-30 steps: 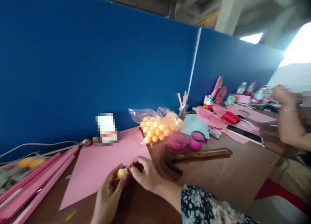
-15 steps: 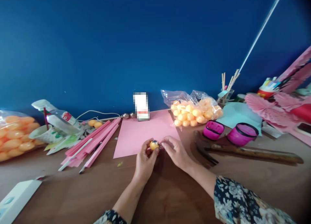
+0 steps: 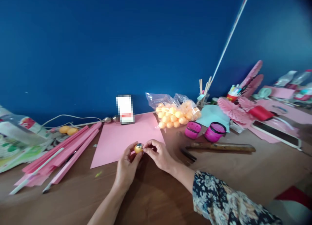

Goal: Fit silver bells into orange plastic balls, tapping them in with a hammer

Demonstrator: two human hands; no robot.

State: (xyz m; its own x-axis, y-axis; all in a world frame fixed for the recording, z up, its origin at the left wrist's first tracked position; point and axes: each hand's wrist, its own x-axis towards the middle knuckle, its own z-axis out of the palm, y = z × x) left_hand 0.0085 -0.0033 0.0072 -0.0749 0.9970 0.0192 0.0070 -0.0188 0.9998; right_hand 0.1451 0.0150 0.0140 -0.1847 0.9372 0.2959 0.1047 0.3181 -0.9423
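Left hand (image 3: 127, 165): gripping the ball (image 3: 138, 149)
Right hand (image 3: 159, 155): pinched just beside it — can't tell if gripping anything
Sheet (image 3: 122, 137): pink — flat on the surface (image 3: 152, 202)

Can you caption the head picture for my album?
Left hand holds a shiny-topped round orange ball, right hand beside it.

Paper strips (image 3: 75, 145) and hammer (image 3: 224, 147) suggest a craft workshop.

The right sleeve (image 3: 220, 197) is loose, dark navy cloth, printed with pale grey-white flowers and leaves (some patches lean towards peach), and ends mid-forearm, leaving the right hand (image 3: 160, 156) bare, like the left hand (image 3: 126, 166).
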